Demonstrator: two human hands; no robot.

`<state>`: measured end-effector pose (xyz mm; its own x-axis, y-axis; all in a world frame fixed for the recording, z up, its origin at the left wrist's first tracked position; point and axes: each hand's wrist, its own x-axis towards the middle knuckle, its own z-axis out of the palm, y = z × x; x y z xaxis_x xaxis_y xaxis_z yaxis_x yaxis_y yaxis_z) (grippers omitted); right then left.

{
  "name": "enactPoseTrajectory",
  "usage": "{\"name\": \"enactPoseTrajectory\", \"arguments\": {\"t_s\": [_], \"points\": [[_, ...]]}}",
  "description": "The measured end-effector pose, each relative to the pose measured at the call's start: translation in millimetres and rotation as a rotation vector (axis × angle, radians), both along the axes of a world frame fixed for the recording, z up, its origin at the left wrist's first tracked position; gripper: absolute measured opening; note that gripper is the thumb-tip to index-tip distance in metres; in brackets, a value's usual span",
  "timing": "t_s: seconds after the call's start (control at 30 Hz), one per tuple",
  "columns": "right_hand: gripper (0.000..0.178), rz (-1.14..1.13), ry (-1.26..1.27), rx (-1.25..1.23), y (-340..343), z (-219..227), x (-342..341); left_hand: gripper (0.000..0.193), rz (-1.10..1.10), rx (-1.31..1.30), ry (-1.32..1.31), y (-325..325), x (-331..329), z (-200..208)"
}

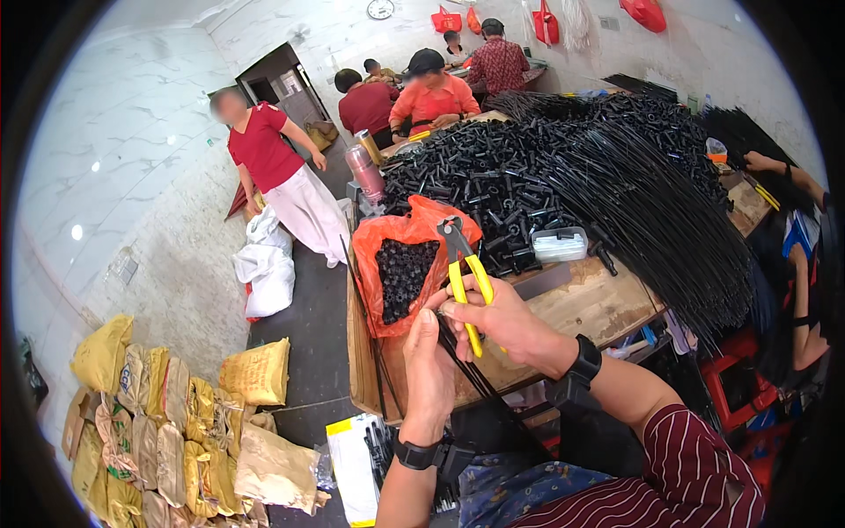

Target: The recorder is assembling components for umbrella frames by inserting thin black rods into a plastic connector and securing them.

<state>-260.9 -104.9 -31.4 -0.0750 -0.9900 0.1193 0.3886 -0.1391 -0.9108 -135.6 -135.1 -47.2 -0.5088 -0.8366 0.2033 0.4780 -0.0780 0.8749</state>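
Observation:
My right hand (pixel 510 324) is wrapped round yellow-handled end-cutting pliers (pixel 457 286), whose dark jaws point up and away from me. Close beside it, my left hand (pixel 429 370) is closed on a bundle of thin black rods (pixel 482 387) that slants down to the lower right. The fingertips of both hands meet near the rods' upper ends, so what they pinch there is hidden. Just beyond my hands, a red-orange plastic bag (pixel 374 236) lies open with many small black parts (pixel 405 280) in it.
Black tubular parts (pixel 493 167) and long black rods (pixel 651 211) are heaped across the wooden table (pixel 563 308). A clear plastic box (pixel 560 245) sits at its edge. Several people work around the table; one person (pixel 273 158) stands left. Yellow sacks (pixel 255 373) lie lower left.

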Motion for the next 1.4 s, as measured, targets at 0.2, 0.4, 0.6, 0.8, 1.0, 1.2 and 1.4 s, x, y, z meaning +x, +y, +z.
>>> {"name": "enactPoseTrajectory", "arguments": {"t_s": [0.2,0.4,0.6,0.8,1.0,1.2,1.4], "points": [[0.020,-0.134,0.005,-0.032,3,-4,9,0.051,0.037,-0.037,-0.037,1,-3,-2],[0.024,-0.237,0.043,-0.094,1,-11,10,0.045,0.021,-0.014,-0.012,1,-4,-1],[0.024,-0.364,0.361,-0.128,13,2,17,0.051,-0.078,-0.001,-0.030,0,2,5],[0.025,-0.363,0.443,-0.193,18,-2,13,0.054,-0.092,0.014,-0.063,0,0,3],[0.024,-0.354,0.573,-0.275,15,-3,4,0.057,-0.071,0.016,0.003,0,-6,-3],[0.024,-0.405,0.667,-0.356,14,-2,1,0.058,-0.063,0.002,-0.035,0,-6,-3],[0.019,-0.229,0.630,-0.270,16,5,-13,0.056,-0.130,0.005,-0.029,-2,-6,-4]]}}
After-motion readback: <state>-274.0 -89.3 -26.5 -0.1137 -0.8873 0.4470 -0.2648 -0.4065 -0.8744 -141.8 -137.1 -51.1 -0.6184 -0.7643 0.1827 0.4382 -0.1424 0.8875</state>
